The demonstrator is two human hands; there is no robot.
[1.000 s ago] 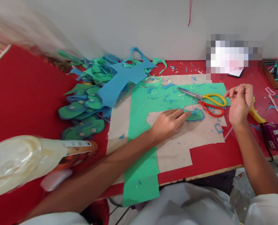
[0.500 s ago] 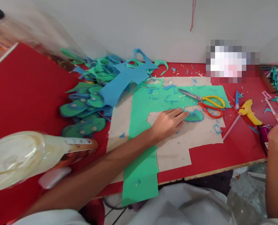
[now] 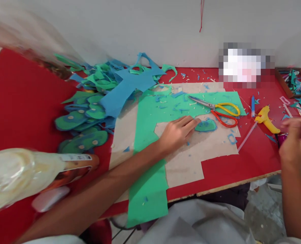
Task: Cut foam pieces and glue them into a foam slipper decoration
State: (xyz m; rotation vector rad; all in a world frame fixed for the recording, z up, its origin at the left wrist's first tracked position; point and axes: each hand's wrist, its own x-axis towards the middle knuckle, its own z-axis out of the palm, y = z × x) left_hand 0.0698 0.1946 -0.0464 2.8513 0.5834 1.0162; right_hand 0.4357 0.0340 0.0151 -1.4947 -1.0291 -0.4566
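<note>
My left hand (image 3: 177,133) lies flat on the brown card (image 3: 191,159), fingers stretched out, with the fingertips touching a small green sole-shaped cutout edged in blue (image 3: 206,125). My right hand (image 3: 296,140) hovers at the right edge of the red table (image 3: 25,101), just in front of the yellow glue gun (image 3: 265,119); it is smeared by motion and I cannot make out its fingers. Scissors with a yellow and a red handle (image 3: 221,110) lie just beyond the cutout on the green foam sheet (image 3: 150,142).
A heap of green and blue sole cutouts (image 3: 84,125) and blue and green offcuts (image 3: 125,81) fills the back left. A clear plastic bottle (image 3: 33,176) lies at the near left. A blue pen (image 3: 253,101) and a tray of scraps (image 3: 292,83) sit at the right.
My right hand has swung from above the scissors' handles out to the right edge of the table, uncovering the glue gun. My left hand has stayed on the cutout.
</note>
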